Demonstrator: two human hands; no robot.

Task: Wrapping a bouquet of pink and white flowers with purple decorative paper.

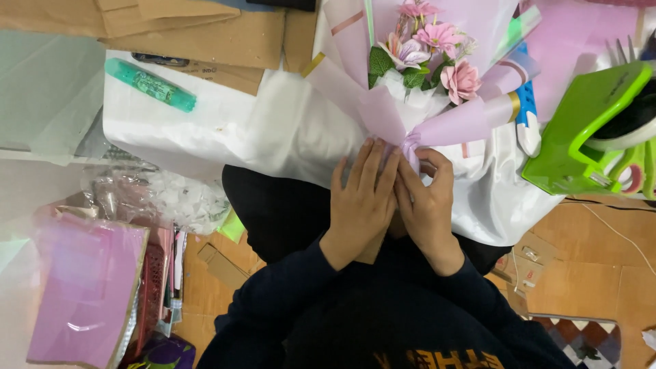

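Seen from above, a person in a dark long-sleeved top holds a wrapped bouquet point(424, 75) by its narrow base, both hands pressed together over the spot where the pale lilac paper gathers. The left hand point(361, 198) lies flat, fingers straight and together, laid along the bottom of the wrapping rather than curled round it. The right hand point(427, 205) sits just beside it, touching, with the fingers bent in and what appears to be a lilac ribbon point(411, 147) pinched at the bouquet's neck — the exact grip is hard to make out from this angle. The bouquet points away from the person, its pink flowers point(437, 48) and green leaves fanning out over a white sheet point(273, 130) that covers the work surface. On that sheet, well to the left, lies a teal tube point(150, 85), tilted; flat brown cardboard point(205, 34) lies beyond it. To the right of the flowers stands a bright green tape dispenser point(588, 130), with a blue-and-white object point(527, 113) between it and the wrapping — partly hidden under the paper. On the floor at the lower left rests a stack of pink sheets point(85, 287) beside crumpled clear plastic point(157, 195).
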